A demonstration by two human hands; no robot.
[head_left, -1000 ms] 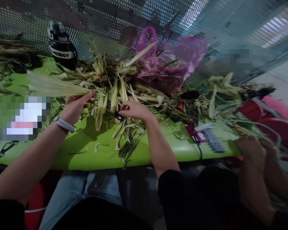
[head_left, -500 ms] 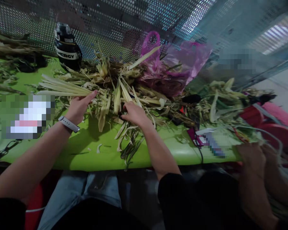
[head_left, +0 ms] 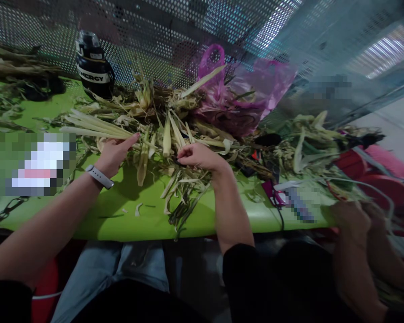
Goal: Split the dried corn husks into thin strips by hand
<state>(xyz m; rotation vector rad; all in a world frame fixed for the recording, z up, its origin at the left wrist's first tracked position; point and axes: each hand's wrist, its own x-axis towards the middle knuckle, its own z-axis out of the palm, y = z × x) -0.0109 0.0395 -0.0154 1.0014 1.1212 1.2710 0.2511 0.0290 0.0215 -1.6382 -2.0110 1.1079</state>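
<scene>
My left hand (head_left: 116,154), with a pale watch (head_left: 100,176) on its wrist, grips a fanned bundle of pale corn husk strips (head_left: 94,125) near its narrow end; the loose ends point left. To its right, my right hand (head_left: 200,157) is closed in a pinch above the dried husk pile (head_left: 175,105). Something small and dark shows by its fingertips, but I cannot make out what it is. Between my hands, more husk strips (head_left: 143,161) lie with their tips toward me. Curled thin scraps (head_left: 183,197) spread below my right hand.
Behind the pile stand a black bottle (head_left: 93,74) and a pink plastic bag (head_left: 242,98), against a perforated metal panel (head_left: 148,36). A blurred-out phone-like object (head_left: 42,163) lies on the green table (head_left: 121,224) at left. Another person's hands (head_left: 353,220) are at the right edge.
My left hand has shifted slightly right with the husk bundle. My right hand has drawn right, its wrist now bent and raised, fingers pinched.
</scene>
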